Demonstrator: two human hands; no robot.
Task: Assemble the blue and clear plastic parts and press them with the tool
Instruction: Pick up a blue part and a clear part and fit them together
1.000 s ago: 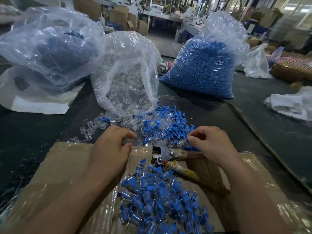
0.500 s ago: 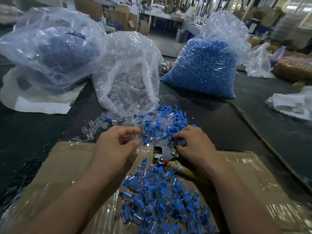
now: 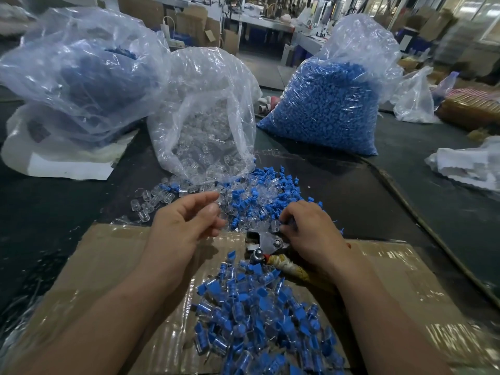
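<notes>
- Your left hand (image 3: 186, 228) hangs half-curled over the cardboard sheet (image 3: 108, 266); whether it pinches anything is unclear.
- Your right hand (image 3: 311, 234) digs, fingers curled, into loose blue and clear parts (image 3: 267, 189) on the dark tabletop (image 3: 54, 212), beside the pliers (image 3: 266, 242).

Setting: large workshop hall. Work table (image 3: 405, 212) is covered in dark grey matting that runs on to the right. Beyond it, a strip of pale grey floor (image 3: 259, 66) leads to a long light-topped bench (image 3: 259, 24) cluttered with small items, too blurred to identify. Brown cardboard cartons (image 3: 189, 20) are stacked upper left, more cartons (image 3: 438, 20) upper right, near blue crates (image 3: 414, 41). Glazed wall (image 3: 481, 12) at far right, bright light through it. Lighting over the table is even and cool.
</notes>
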